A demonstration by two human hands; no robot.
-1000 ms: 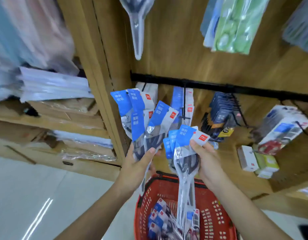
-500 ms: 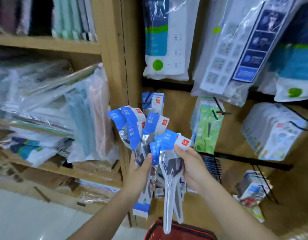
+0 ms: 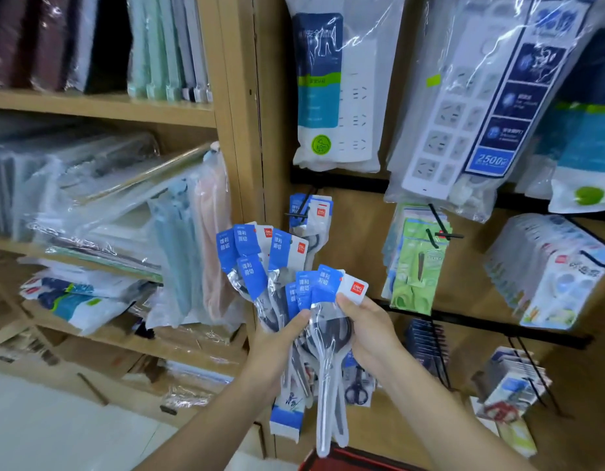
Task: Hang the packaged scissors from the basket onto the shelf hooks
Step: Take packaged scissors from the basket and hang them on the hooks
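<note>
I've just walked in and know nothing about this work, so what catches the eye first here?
A fan of blue-topped packaged scissors fills the centre, gripped by the left hand, while the right hand pinches the front pack. Just behind them, matching packs hang on a shelf hook; big bagged power strips hang above.

The blue header cards of the packaged scissors read "锋利剪切", each with a red "deli" logo on its white corner. A hanging power-strip package is marked "2500w" near its foot.
</note>
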